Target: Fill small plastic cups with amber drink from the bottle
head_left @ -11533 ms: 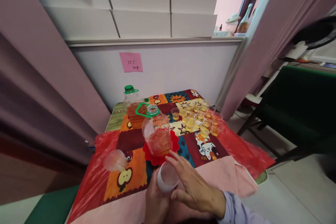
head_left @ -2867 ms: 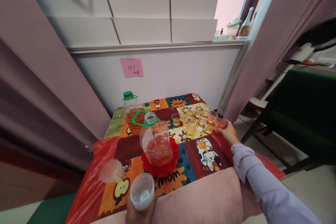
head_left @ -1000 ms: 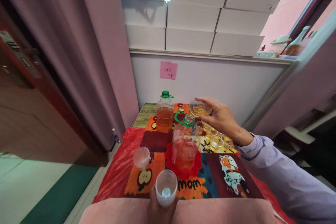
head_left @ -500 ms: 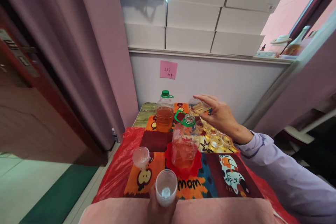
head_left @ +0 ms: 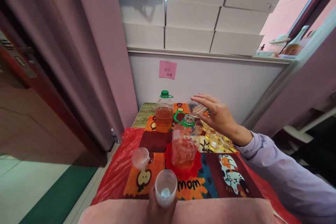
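Note:
My right hand (head_left: 216, 112) grips a clear plastic cup (head_left: 195, 108), tipped so its rim is at the mouth of an uncapped clear jug (head_left: 186, 147). This jug has a green handle and amber liquid low inside, and it stands in a red scalloped tray (head_left: 197, 168). Near the table's front edge, my left hand (head_left: 160, 208) is wrapped round a clear plastic cup (head_left: 166, 187), which looks like a nested stack. Another clear cup (head_left: 140, 158) stands to the left. Behind my right wrist sit several cups (head_left: 216, 141) of yellowish liquid, partly hidden.
A second jug (head_left: 164, 117), green-capped and part full of amber liquid, stands at the back left. A patterned mat (head_left: 156, 140) and red plastic sheet (head_left: 112, 171) cover the table. White boxes (head_left: 189, 17) are stacked on the ledge behind, above a pink note (head_left: 168, 69).
My right hand has tilted its cup further over the open jug's mouth. My left hand and its cup have stayed in place.

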{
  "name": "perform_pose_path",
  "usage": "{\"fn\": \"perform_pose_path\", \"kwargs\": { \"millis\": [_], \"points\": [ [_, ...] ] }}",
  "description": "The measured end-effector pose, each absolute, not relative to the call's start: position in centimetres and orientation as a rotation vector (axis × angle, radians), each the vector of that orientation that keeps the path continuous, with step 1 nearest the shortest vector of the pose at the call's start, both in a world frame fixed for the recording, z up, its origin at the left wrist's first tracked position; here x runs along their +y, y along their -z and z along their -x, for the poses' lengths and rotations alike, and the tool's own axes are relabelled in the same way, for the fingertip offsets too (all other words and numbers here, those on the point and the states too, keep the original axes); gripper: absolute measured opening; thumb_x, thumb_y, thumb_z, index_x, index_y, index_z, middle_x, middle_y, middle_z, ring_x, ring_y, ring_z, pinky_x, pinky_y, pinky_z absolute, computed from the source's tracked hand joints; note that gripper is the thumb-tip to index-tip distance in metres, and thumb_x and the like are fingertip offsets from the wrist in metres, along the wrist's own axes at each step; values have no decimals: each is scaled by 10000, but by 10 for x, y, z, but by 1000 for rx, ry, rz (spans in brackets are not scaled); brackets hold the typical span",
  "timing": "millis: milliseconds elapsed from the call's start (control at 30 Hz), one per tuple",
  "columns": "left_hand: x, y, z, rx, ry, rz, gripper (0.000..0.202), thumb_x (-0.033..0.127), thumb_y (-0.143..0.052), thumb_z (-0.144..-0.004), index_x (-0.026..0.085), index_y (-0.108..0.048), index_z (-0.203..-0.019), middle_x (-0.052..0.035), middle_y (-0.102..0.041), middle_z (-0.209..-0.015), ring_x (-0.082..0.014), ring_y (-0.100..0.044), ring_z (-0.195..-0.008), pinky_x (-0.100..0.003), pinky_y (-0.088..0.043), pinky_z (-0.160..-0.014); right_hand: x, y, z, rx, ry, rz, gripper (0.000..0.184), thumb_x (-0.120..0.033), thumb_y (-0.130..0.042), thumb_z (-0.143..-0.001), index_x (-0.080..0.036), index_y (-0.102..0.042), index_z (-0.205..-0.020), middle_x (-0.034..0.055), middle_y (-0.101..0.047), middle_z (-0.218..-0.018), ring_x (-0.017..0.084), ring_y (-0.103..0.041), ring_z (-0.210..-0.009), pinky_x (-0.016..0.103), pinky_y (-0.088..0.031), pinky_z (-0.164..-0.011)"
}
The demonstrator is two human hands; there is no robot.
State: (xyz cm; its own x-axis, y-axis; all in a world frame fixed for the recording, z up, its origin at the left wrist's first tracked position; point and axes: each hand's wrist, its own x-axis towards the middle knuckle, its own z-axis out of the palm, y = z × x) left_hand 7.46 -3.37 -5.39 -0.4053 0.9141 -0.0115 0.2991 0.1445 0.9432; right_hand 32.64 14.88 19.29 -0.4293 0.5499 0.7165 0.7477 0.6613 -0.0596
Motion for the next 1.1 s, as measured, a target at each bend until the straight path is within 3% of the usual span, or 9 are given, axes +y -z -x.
{"fn": "perform_pose_path", "kwargs": {
  "millis": [100,367,433,533,633,767,933,1000,1100],
  "points": [
    [-28,54,-72,1783,-1292,-1147,588,544,-876,-648,290,-725,-1157,-51,-790,-772,-401,-801,-727,-477,-649,-666,149,-191,-325,-2188,430,969,650,-46,-619,-877,-263,-679,-1488,88,-738,-1471,298,-662,-1412,564,-549,-1198],
    [-27,58,-65,1714,-1281,-1168,588,532,-856,-637,344,-691,-1169,-70,-826,-897,-424,-820,-844,-531,-681,-721,136,-196,-318,-2187,524,1000,559,-74,-603,-957,-334,-694,-1443,20,-725,-1505,285,-610,-1478,590,-360,-1337],
    [-28,55,-65,1690,-1231,-1179,601,521,-841,-686,304,-671,-1220,-88,-835,-947,-408,-826,-890,-521,-681,-751,121,-188,-316,-2013,420,1080,532,-167,-662,-971,-306,-653,-1484,67,-723,-1495,322,-629,-1449,595,-417,-1297],
    [-24,44,-68,1638,-1215,-1205,647,505,-831,-733,227,-635,-1283,-144,-833,-1101,-383,-817,-1018,-518,-662,-882,83,-157,-305,-1639,112,1177,718,-340,-762,-955,-251,-485,-1611,158,-696,-1485,352,-707,-1320,563,-579,-1140],
    [-15,30,-75,1573,-1286,-1273,672,496,-854,-737,201,-625,-1296,-163,-808,-1186,-364,-799,-1074,-517,-640,-940,41,-116,-289,-1431,-293,1142,802,-388,-740,-981,-263,-351,-1672,188,-644,-1525,330,-732,-1274,523,-654,-1036],
    [-4,19,-85,1430,-1274,-1481,619,446,-842,-792,206,-643,-1326,-158,-778,-1268,-339,-777,-1138,-502,-614,-1006,9,-76,-271,-1418,-533,1148,703,-400,-729,-994,-284,-440,-1624,178,-623,-1559,336,-721,-1302,553,-640,-1079],
    [-4,20,-91,1381,-1216,-1570,554,479,-807,-834,220,-663,-1302,-156,-789,-1227,-339,-791,-1069,-489,-638,-936,-1,-53,-268,-1631,-425,1151,671,-395,-697,-998,-282,-485,-1625,163,-582,-1626,379,-570,-1511,604,-509,-1241],
    [-5,21,-92,1385,-1214,-1565,585,541,-804,-819,216,-666,-1285,-173,-794,-1211,-365,-794,-1053,-513,-641,-921,-7,-41,-269,-1750,-405,1132,698,-516,-669,-1019,-291,-472,-1649,163,-526,-1684,390,-517,-1559,596,-485,-1263],
    [-7,23,-92,1382,-1180,-1548,701,620,-851,-735,203,-660,-1265,-194,-796,-1193,-402,-791,-1047,-545,-640,-905,-16,-21,-275,-1860,-419,1109,905,-791,-560,-990,-289,-378,-1721,169,-478,-1728,397,-502,-1572,582,-488,-1259]
  ]
}}
